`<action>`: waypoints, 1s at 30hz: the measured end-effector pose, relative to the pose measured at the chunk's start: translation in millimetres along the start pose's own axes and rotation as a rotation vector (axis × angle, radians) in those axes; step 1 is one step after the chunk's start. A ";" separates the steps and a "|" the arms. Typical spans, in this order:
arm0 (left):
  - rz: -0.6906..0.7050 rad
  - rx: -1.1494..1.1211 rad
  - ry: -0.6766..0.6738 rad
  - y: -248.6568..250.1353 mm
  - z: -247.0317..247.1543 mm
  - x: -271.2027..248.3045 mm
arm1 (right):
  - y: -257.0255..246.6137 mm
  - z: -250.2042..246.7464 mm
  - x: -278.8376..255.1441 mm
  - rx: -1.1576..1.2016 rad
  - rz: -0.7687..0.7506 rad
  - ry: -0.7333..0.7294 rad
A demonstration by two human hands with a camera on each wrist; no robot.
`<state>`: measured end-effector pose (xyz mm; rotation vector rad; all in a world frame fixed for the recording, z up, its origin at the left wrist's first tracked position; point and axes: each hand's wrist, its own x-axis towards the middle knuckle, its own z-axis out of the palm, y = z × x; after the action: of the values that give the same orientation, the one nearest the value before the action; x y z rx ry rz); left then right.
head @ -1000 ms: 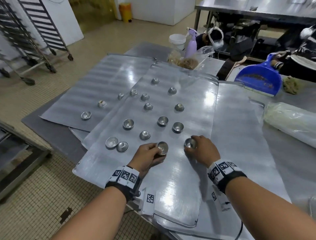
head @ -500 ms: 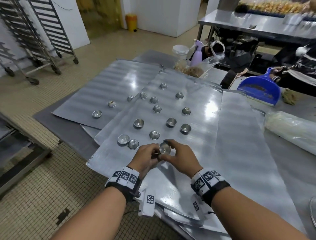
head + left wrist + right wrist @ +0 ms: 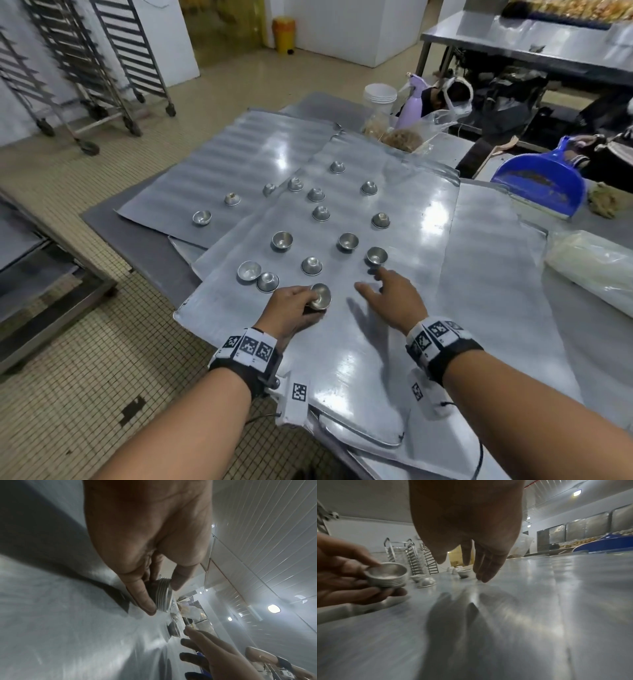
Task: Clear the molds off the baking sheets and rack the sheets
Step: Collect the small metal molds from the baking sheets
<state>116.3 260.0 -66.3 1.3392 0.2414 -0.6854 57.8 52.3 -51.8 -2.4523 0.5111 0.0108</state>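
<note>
Several small silver molds lie scattered on the top baking sheet [image 3: 394,342], and three more on the sheet to the left [image 3: 239,154]. My left hand [image 3: 303,301] grips a nested stack of molds [image 3: 163,600] just above the sheet's near edge; the stack also shows in the right wrist view [image 3: 387,574]. My right hand [image 3: 370,279] is empty with its fingers [image 3: 484,566] stretched forward. Its index fingertip is just short of an upright mold [image 3: 376,255]. A third sheet [image 3: 496,274] lies under the right side.
Wheeled tray racks [image 3: 85,68] stand on the floor at the far left. A blue dustpan [image 3: 541,185], a plastic-wrapped roll [image 3: 592,270], a lilac spray bottle [image 3: 411,106], white cups [image 3: 380,97] and a bag of crumbs [image 3: 400,137] crowd the table's back and right. The sheets overhang the near-left table edge.
My right hand carried a mold to the stack in my left hand, let it go there, and has now moved forward and right, empty. The left hand has stayed near the sheet's near edge.
</note>
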 end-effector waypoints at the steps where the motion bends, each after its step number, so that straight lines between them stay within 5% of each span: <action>1: -0.001 -0.003 0.010 -0.8 3.3 1.5 | 7.1 -7.1 10.2 -0.047 0.021 0.014; 11: -0.013 -0.031 0.143 -4.5 17.1 -10.5 | 30.7 -14.6 86.2 -0.082 0.008 -0.098; 23: 0.025 -0.034 0.206 -4.9 16.7 -11.6 | 17.9 1.4 50.5 -0.118 -0.101 -0.051; 30: 0.048 -0.158 0.159 1.6 9.4 -0.5 | -24.6 13.0 19.0 0.345 -0.174 -0.099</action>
<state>114.8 251.3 -62.5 1.2447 0.3828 -0.5096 85.8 71.1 -50.5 -2.1369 0.2326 -0.0259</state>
